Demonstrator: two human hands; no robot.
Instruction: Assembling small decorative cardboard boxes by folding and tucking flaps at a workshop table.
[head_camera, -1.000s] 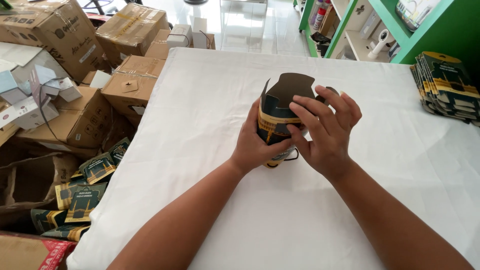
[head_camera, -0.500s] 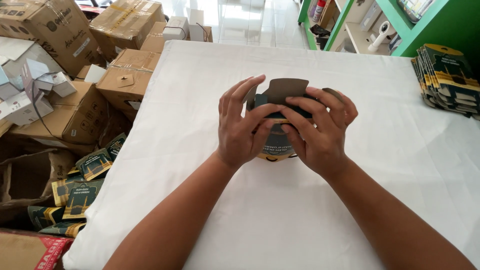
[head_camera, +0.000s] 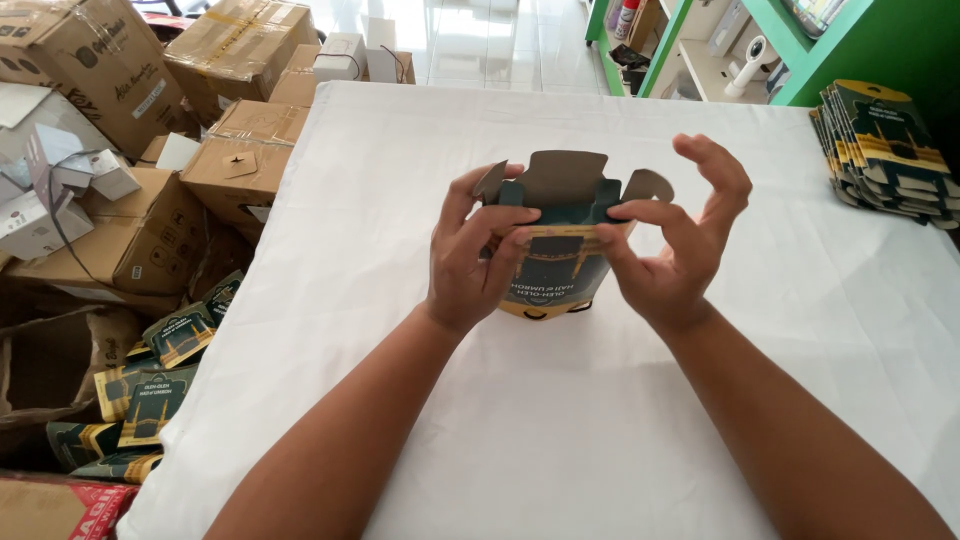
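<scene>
Both hands held one dark green and gold carton (head_camera: 556, 262) upright on the white surface (head_camera: 560, 420), its brown top flaps open. The left hand (head_camera: 472, 262) gripped its side; the right hand (head_camera: 672, 240) pinched a flap. A stack of flat cartons (head_camera: 885, 150) lay far right.

White tablecloth (head_camera: 420, 170) — spread beneath the hands. Stack of flat dark green and gold cartons (head_camera: 885, 150) — lay far right of the hands, at the table edge. Brown cardboard boxes (head_camera: 150, 215) stood piled to the left, off the table. Loose flattened green cartons (head_camera: 150, 385) lay lower left. Green shelving (head_camera: 800, 60) stood beyond, upper right.
</scene>
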